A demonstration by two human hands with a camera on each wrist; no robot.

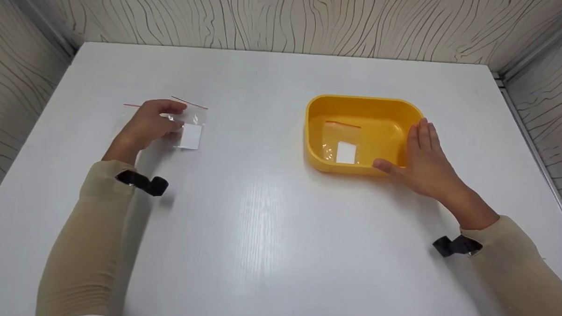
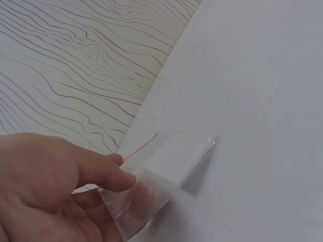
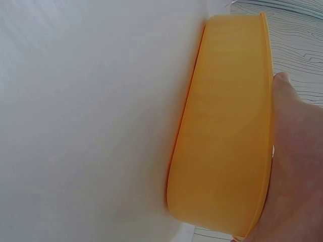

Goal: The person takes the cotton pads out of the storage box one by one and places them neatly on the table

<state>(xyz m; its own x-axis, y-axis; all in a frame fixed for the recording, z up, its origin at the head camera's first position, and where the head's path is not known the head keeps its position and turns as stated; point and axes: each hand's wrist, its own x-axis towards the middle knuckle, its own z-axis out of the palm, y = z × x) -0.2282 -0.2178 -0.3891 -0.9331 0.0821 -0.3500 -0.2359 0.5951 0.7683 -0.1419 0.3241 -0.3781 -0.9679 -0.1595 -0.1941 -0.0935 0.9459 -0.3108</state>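
At the left of the table, my left hand pinches a small clear zip bag with a red strip along its top edge and a white piece inside. The left wrist view shows the thumb and fingers on the bag's plastic. Partly hidden behind that hand is another clear bag with a red edge. My right hand rests on the near right corner of a yellow bin, fingers straight along its right side and thumb on the near rim. Inside the bin lies a similar zip bag.
The white table stands against a wood-grain patterned wall at the back. Similar panels rise at the sides. Each sleeve carries a black wrist camera.
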